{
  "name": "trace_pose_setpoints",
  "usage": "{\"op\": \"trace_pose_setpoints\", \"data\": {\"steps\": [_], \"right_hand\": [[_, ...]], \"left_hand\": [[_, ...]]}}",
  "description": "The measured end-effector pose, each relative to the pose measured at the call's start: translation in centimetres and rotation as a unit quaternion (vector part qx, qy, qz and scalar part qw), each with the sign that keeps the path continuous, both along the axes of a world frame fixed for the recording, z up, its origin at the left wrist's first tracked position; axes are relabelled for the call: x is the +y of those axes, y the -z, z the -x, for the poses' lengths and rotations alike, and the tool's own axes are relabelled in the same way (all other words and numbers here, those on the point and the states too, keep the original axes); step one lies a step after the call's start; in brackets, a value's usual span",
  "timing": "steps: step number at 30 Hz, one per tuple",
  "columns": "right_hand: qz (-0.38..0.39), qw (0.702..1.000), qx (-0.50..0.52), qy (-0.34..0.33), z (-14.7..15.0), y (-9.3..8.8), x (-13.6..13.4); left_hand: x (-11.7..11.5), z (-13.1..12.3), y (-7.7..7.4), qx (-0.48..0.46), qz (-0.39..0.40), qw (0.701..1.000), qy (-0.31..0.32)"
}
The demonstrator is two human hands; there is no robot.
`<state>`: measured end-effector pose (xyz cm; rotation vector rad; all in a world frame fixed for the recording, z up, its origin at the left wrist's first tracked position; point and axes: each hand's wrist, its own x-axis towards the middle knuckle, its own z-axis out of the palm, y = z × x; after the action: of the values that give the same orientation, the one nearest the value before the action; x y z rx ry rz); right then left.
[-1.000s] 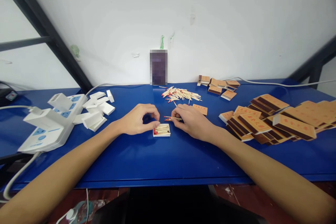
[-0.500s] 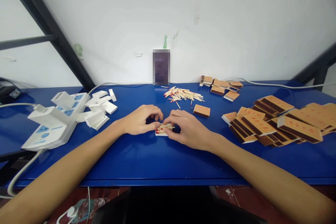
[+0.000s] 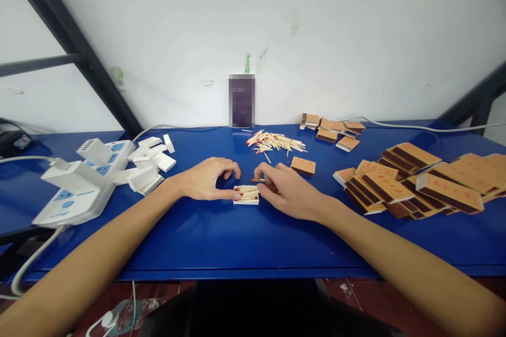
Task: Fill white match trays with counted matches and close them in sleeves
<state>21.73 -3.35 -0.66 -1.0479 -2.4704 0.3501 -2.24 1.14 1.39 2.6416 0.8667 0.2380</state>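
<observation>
A small white matchbox tray [image 3: 246, 202] lies on the blue table, filled with wooden matches [image 3: 249, 192] with red heads. My left hand [image 3: 207, 179] is at its left end, thumb tip resting on the matches and the curled fingers held apart from the thumb. Just beyond the tray's right end, my right hand [image 3: 286, 189] pinches a match or two [image 3: 258, 180], the red heads pointing left. A loose heap of matches [image 3: 276, 142] spreads out behind both hands. Near my right hand sits a single closed matchbox [image 3: 303, 166].
Empty white trays [image 3: 152, 160] are piled at left beside a white power strip [image 3: 87, 189] with plugged-in chargers. To the right lies a large pile of brown matchbox sleeves [image 3: 399, 184]. More matchboxes [image 3: 334, 129] lie at the back. A pixelated dark panel [image 3: 242, 101] stands against the wall.
My right hand has lifted off the tray's contents, drawing back slightly with matches pinched. My left thumb has moved onto the matches in the tray, and more of the tray shows.
</observation>
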Motion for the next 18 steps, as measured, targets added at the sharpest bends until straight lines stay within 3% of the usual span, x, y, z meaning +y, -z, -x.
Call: {"op": "trace_pose_setpoints", "data": {"steps": [13,18], "right_hand": [[0.019,0.999,0.032,-0.037,1.2,0.9,0.2],[-0.008,0.998,0.035,-0.06,1.5,0.9,0.2]], "left_hand": [[0.3,-0.4,0.9,-0.021,-0.005,1.0,-0.02],[0.6,-0.7,1.5,-0.064,-0.011,0.998,0.001]]}}
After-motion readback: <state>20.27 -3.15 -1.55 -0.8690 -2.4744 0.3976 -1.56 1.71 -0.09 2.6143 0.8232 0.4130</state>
